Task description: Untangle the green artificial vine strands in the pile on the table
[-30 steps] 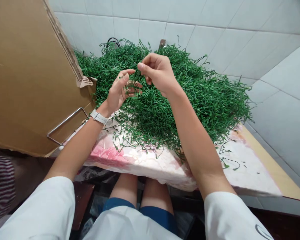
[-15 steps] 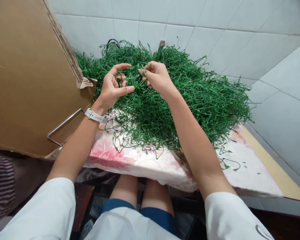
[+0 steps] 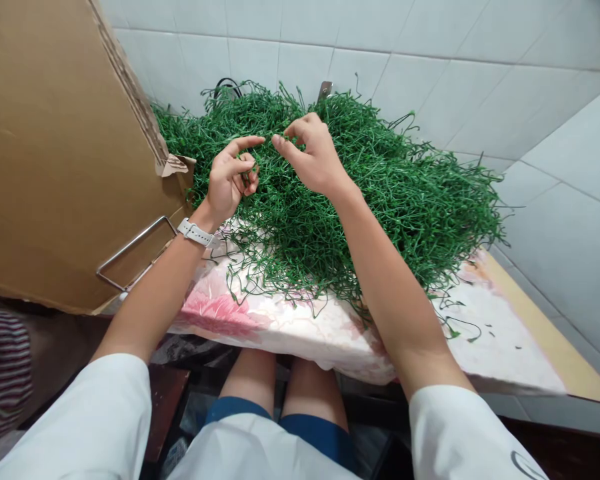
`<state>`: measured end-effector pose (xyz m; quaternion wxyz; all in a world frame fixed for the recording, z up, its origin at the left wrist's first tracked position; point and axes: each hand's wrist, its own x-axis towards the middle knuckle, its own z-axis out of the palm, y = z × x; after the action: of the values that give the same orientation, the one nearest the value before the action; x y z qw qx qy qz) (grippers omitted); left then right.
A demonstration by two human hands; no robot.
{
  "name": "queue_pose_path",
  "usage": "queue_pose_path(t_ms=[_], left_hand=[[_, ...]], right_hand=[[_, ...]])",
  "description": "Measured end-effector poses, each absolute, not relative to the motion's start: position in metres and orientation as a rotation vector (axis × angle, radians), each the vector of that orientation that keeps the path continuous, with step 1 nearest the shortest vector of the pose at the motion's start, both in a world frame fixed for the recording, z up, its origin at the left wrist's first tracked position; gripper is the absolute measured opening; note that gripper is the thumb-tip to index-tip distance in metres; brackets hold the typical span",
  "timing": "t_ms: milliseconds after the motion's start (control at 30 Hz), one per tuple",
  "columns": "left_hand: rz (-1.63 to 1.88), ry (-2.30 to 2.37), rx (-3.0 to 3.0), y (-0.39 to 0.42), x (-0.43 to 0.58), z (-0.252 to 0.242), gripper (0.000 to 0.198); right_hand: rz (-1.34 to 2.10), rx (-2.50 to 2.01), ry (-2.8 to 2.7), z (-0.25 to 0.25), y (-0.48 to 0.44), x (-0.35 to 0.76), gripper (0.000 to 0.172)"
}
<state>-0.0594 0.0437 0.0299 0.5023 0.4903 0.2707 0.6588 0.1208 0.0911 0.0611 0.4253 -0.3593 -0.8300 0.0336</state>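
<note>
A big pile of green stems lies on a worktop with a flowery cloth, close to the white tiled wall. Both hands are up over the pile, near each other. The left hand has its fingers curled around a few thin green stems, with 1 finger pointing out. The right hand pinches the stems with its fingers too. A white watch is on the left wrist. A brown cardboard box stands just beside the pile.
</note>
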Motion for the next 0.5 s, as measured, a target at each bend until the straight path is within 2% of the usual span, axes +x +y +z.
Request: queue_pose_path(t_ms=[167, 300, 500], left_hand=[[1.6, 0.684, 1.247, 0.044, -0.057, 0.029, 0.021], [1.564, 0.744, 1.309, 0.049, -0.056, 0.024, 0.012], [1.479, 0.83, 1.541, 0.053, -0.056, 0.018, 0.042]], right_hand=[[0.281, -0.847, -2.139, 0.066, 0.087, 0.12, 0.045], [0.414, -0.84, -2.089, 0.07, 0.079, 0.118, 0.047], [0.639, -0.671, -1.913, 0.059, 0.094, 0.115, 0.057]])
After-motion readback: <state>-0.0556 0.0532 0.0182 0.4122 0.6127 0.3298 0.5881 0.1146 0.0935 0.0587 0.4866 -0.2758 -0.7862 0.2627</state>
